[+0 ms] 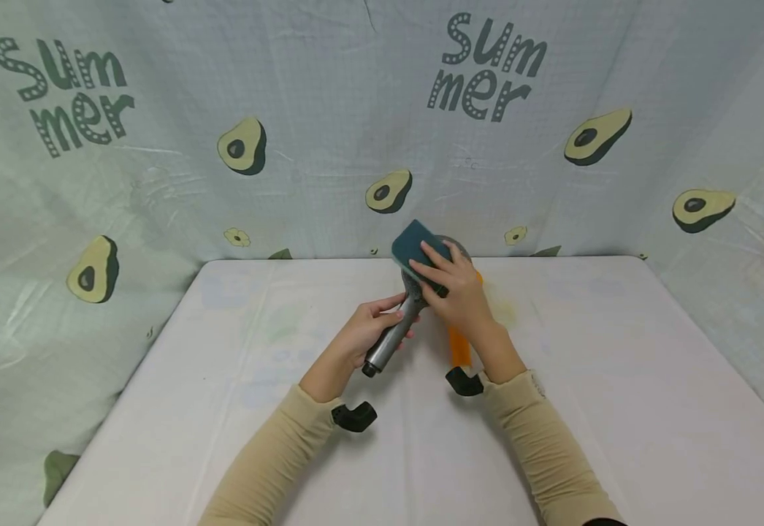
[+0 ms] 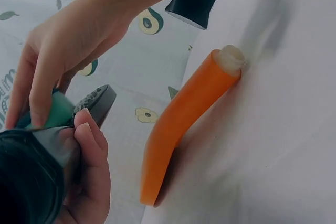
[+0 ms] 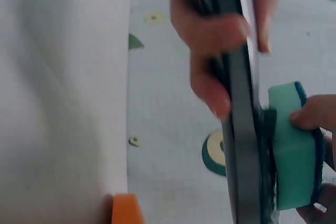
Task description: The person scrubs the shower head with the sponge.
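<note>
My left hand [image 1: 364,330] grips a grey shower head [image 1: 391,342] by its handle, fingers wrapped round it. The head end is up, and the butt of the handle points toward me. A green sponge [image 1: 411,242] with a dark blue-green scouring side is in my right hand [image 1: 462,291], pinched between thumb and fingers. In the right wrist view the sponge [image 3: 295,163] lies against the spray face of the shower head [image 3: 244,135]. From the left wrist, part of the nozzle face [image 2: 95,99] shows beside my right hand [image 2: 63,51].
Behind the right hand, an orange bent tube-like thing [image 1: 459,346] with a whitish translucent end lies on the white-covered table [image 1: 303,438]. A curtain [image 1: 316,131] printed with avocados hangs at the table's back edge. Black wrist pieces [image 1: 354,417] stick out from the sleeves.
</note>
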The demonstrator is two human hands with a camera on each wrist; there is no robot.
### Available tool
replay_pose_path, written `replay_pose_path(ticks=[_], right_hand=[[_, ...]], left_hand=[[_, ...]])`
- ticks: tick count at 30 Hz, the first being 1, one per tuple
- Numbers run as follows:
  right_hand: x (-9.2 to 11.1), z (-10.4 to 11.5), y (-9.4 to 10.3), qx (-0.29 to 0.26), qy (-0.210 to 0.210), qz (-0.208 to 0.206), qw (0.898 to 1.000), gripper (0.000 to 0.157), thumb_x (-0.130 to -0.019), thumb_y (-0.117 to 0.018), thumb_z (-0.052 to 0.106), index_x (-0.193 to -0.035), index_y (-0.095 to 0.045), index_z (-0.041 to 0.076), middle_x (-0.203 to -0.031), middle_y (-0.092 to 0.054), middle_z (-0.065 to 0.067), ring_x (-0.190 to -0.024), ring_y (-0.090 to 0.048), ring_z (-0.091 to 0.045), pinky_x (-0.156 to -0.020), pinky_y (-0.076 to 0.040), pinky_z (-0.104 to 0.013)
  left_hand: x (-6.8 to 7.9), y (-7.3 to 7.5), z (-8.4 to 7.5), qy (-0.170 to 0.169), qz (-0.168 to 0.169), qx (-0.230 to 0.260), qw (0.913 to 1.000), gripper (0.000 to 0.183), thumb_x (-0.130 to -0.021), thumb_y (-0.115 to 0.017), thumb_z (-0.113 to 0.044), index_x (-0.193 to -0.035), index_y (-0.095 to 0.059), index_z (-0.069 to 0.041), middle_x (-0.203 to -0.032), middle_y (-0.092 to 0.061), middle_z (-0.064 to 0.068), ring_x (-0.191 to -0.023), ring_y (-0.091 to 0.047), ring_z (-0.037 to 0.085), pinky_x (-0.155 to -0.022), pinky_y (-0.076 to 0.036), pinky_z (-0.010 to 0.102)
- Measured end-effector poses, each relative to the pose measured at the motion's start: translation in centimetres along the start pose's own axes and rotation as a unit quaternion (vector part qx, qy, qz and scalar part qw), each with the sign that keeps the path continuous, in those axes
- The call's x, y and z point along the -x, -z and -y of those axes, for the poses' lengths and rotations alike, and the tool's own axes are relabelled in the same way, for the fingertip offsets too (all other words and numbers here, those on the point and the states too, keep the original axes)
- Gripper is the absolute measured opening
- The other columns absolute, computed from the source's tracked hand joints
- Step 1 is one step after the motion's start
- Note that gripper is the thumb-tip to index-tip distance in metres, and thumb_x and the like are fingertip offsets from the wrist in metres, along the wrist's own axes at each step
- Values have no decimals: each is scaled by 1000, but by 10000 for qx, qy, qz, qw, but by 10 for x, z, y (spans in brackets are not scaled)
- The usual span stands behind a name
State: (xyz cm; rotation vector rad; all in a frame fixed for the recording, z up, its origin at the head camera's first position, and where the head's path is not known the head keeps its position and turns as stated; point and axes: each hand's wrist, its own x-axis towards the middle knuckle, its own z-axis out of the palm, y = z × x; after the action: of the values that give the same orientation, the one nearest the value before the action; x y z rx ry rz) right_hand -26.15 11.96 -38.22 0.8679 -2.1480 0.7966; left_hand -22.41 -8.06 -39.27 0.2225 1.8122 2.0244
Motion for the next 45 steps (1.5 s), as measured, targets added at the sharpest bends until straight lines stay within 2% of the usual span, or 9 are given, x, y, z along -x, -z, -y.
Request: replay_pose_path(ticks=[2, 5, 12, 19, 24, 29, 34, 40, 45], right_hand=[[-1, 5, -3, -41, 298, 218, 9993, 37, -86, -78, -3, -122, -75, 2, -140, -59, -21, -134, -45, -53, -107, -37, -68], [-3, 7, -4, -40, 321, 336, 9989, 38, -86, -79, -3, -123, -75, 3, -141, -59, -21, -135, -44, -52, -108, -36, -67], [-1, -5, 9, -98, -595, -67, 9982, 39, -88, -77, -3, -126, -73, 3, -144, -56, -19, -139, -39, -53, -109, -34, -68], [5, -29, 22, -144, -1523, -549, 9867, 37, -91, -72, -3, -127, -71, -1, -145, -54, -21, -140, -38, -53, -112, -30, -67], [8, -38, 27, -270, -1793, -801, 9801, 37, -91, -72, -4, -128, -70, -1, -145, -54, -21, -141, -38, -51, -114, -30, -63], [6, -32, 24, -158, -1622, -679, 9843, 38, -91, -71, -3, -129, -70, 0, -146, -53, -20, -138, -41, -50, -112, -33, -65], [2, -18, 17, 87, -1128, -289, 9932, 38, -91, -73, -1, -129, -71, 2, -146, -54, -20, -136, -43, -52, -109, -34, -67], [-1, -7, 12, 37, -571, 21, 9984, 40, -86, -77, -4, -126, -73, 2, -143, -57, -20, -137, -42, -51, -110, -34, -67], [1, -5, 9, -215, 125, 502, 9984, 40, -85, -80, -4, -124, -74, 3, -141, -59, -19, -137, -44, -49, -109, -37, -64]], left_hand=[[0, 0, 0, -25, -6, 19, 10000, 51, -109, -47, -8, -159, -35, -5, -136, -60, 27, -79, -70, 11, -63, -56, 24], [0, 2, 0, -23, -57, 35, 10000, 51, -109, -46, -7, -159, -35, -5, -135, -60, 27, -78, -70, 10, -63, -56, 24], [1, 4, 0, -52, -117, -25, 9999, 50, -109, -47, -8, -158, -37, -5, -134, -61, 29, -78, -70, 11, -63, -56, 24], [2, 6, 0, 1, -181, 12, 9998, 51, -108, -48, -6, -158, -37, -4, -132, -63, 28, -77, -70, 12, -64, -56, 25], [2, 7, -2, -42, -291, 85, 9995, 52, -108, -48, -5, -158, -37, -5, -133, -61, 29, -77, -69, 11, -64, -56, 25], [1, 4, 1, -8, -170, 26, 9999, 51, -108, -48, -6, -158, -36, -5, -134, -61, 29, -77, -69, 12, -65, -56, 25], [1, -1, 5, 10, 18, -105, 9999, 51, -108, -47, -6, -158, -36, -5, -135, -58, 32, -79, -70, 13, -64, -55, 24], [2, -1, 3, 15, -102, -61, 9999, 51, -108, -48, -7, -158, -37, -5, -134, -60, 31, -80, -70, 15, -64, -56, 25], [2, 3, 1, 15, -232, 71, 9997, 52, -109, -47, -8, -159, -35, -5, -135, -61, 28, -81, -71, 13, -67, -57, 26]])
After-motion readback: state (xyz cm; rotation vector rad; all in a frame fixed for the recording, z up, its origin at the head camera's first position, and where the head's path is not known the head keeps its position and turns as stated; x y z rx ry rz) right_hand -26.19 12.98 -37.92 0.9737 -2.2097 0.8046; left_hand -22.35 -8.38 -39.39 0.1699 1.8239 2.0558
